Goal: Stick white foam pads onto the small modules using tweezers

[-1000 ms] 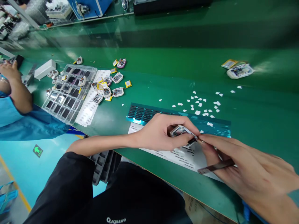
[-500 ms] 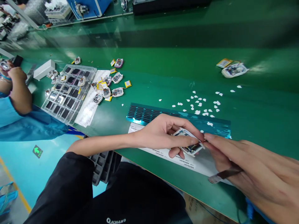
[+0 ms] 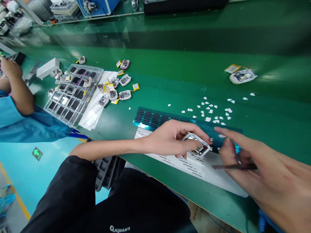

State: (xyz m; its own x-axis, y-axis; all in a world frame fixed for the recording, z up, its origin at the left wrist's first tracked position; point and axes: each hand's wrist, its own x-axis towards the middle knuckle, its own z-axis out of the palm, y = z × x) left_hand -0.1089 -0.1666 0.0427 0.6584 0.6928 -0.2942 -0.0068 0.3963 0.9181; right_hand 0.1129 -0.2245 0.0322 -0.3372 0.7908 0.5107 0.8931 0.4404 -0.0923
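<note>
My left hand [image 3: 170,137] grips a white-framed device [image 3: 200,149] with its circuit board showing, the thumb lying across it. A small metallic piece [image 3: 211,140] is at the device's right corner, by the left fingertips. To the right, my right hand [image 3: 257,161] holds tweezers [image 3: 234,166] against the palm, its index finger and thumb apart and clear of the device. Below the hands lies a printed white sheet [image 3: 175,163]. A teal strip with black pieces [image 3: 152,118] lies just behind the left hand.
Many small white stickers [image 3: 208,119] are scattered behind the strip. Another device [image 3: 243,76] with a yellow battery [image 3: 232,68] lies at the back right. A clear compartment tray [image 3: 73,124] and several devices [image 3: 125,94] are at left. A co-worker's arm [image 3: 20,90] shows at the far left.
My right hand has drawn away from the device, its index finger and thumb now separated. The tweezers have turned more level. The co-worker's hand at far left has moved up and left.
</note>
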